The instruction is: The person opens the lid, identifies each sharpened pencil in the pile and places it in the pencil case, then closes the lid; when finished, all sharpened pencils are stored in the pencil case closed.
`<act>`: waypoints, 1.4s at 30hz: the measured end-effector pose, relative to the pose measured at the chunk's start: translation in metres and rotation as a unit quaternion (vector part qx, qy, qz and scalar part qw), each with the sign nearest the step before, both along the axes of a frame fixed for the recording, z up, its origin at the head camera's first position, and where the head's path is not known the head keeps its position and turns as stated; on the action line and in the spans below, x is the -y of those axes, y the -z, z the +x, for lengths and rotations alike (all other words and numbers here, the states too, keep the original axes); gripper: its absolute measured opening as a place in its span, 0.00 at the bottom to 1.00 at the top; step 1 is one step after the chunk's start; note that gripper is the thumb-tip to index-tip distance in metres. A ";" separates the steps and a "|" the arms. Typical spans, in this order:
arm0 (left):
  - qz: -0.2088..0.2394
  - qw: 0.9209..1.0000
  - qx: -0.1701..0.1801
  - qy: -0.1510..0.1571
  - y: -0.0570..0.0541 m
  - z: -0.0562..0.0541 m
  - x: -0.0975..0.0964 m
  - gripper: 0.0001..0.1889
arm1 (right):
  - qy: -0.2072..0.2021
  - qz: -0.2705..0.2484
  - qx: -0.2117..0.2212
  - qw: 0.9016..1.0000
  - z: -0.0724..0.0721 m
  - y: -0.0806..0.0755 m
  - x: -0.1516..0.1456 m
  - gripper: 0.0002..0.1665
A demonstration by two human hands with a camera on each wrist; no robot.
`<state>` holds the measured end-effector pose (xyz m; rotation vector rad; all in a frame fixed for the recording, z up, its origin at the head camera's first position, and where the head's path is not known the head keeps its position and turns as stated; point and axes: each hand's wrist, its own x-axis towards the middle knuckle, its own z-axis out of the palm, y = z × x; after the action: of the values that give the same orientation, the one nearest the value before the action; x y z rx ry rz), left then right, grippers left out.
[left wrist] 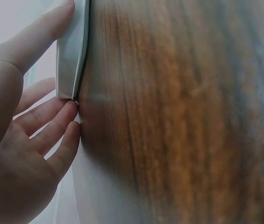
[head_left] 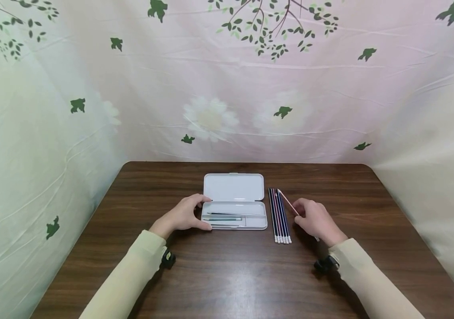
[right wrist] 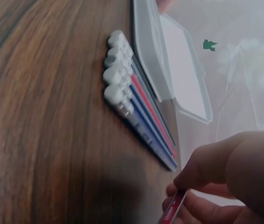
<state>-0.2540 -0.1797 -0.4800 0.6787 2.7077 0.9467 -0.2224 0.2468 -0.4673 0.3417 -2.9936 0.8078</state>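
Observation:
An open white pencil case [head_left: 234, 188] lies on the table, its lid tipped back, with several slim pencil-like items [head_left: 223, 218] in its lower tray. My left hand [head_left: 184, 215] holds the case's left end, thumb at the front corner and fingers behind; the left wrist view shows the thumb [left wrist: 38, 32] against its side wall [left wrist: 71, 56]. In my right hand [head_left: 315, 218] a red pencil [right wrist: 174, 207] is pinched between thumb and fingers, slanting with its far end near the row of pencils [head_left: 279, 217]. That row lies beside the case, white erasers toward me.
Dark wooden table [head_left: 230, 274] extends in front of both hands. Behind and beside it hangs a pale cloth [head_left: 242, 106] printed with leaves, flowers and birds. Dark wrist devices [head_left: 168, 258] sit at both sleeves.

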 end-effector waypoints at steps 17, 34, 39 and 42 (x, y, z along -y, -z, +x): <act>-0.003 1.000 -0.013 0.004 0.000 -0.001 0.000 0.47 | -0.124 -0.036 -0.106 0.986 -0.009 -0.004 0.055 0.10; 0.001 1.000 -0.006 0.001 -0.001 0.000 -0.001 0.46 | -0.184 -0.012 -0.097 0.978 -0.029 0.004 0.133 0.09; 0.002 1.000 -0.006 0.004 -0.001 0.001 -0.001 0.45 | -0.185 -0.004 -0.091 0.979 -0.033 0.005 0.145 0.09; 0.000 1.000 -0.007 0.002 -0.001 0.002 -0.001 0.46 | -0.191 -0.009 -0.089 0.977 -0.034 0.004 0.150 0.10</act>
<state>-0.2522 -0.1783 -0.4794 0.6927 2.7166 0.9457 -0.2563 0.0973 -0.4716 0.9568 -2.7873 0.7751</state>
